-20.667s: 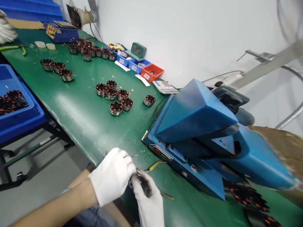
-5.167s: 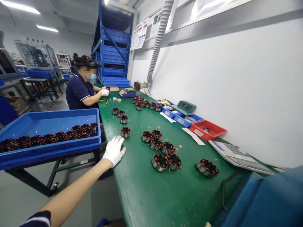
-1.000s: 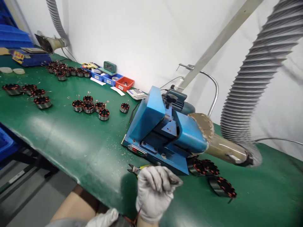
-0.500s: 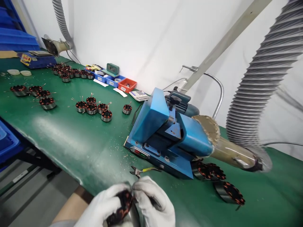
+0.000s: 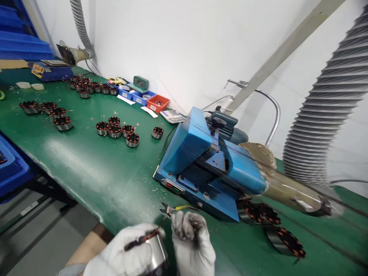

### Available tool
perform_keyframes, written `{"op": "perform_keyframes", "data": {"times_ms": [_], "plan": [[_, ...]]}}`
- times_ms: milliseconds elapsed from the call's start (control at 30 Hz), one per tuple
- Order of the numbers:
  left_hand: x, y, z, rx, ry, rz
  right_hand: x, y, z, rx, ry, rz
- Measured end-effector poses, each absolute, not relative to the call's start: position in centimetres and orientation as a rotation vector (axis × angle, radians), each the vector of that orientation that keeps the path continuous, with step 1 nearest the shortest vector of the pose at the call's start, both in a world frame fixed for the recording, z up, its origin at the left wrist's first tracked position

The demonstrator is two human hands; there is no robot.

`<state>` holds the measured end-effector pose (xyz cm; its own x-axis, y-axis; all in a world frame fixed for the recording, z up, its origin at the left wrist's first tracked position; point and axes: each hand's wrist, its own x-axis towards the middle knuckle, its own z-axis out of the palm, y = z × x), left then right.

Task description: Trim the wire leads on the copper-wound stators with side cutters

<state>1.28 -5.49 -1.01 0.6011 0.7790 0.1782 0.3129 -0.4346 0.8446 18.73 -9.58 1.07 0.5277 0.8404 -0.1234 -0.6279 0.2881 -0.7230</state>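
Note:
My left hand [image 5: 123, 251], in a white glove, is closed around a motor stator [image 5: 157, 251], a steel ring with copper windings, tilted so its bright side faces right. A thin lead wire rises from its upper edge towards my right hand [image 5: 192, 239]. That hand, its glove stained dark at the fingers, is closed with the fingers curled in; whether it grips the wire is hidden. Just beyond my right fingertips lie side cutters [image 5: 169, 209] with a yellow handle, on the green table [image 5: 123, 184].
A blue motor-driven machine [image 5: 201, 165] stands ahead, with a suction duct [image 5: 307, 134] on its right. Large stators [image 5: 284, 241] lie beside it. Smaller stators [image 5: 115, 131] stand in groups to the left. Small bins [image 5: 158, 102], a calculator [image 5: 172, 116] and a clock [image 5: 140, 82] line the wall.
The stator has turned in my left hand, so its steel side now shows more. My right hand has drawn slightly away to the right, fingers curling tighter. The view has shifted slightly.

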Motion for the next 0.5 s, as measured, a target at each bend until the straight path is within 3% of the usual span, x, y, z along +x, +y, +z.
{"op": "perform_keyframes", "data": {"times_ms": [267,500], "plan": [[0.3,-3.9,0.0,2.542,1.416,0.522,17.6,-11.6,-2.5,-1.255,-0.451,1.175],[0.8,-2.7,3.3,2.607,0.697,0.847,17.8,-9.6,-1.1,-1.446,-0.763,1.374]]}}
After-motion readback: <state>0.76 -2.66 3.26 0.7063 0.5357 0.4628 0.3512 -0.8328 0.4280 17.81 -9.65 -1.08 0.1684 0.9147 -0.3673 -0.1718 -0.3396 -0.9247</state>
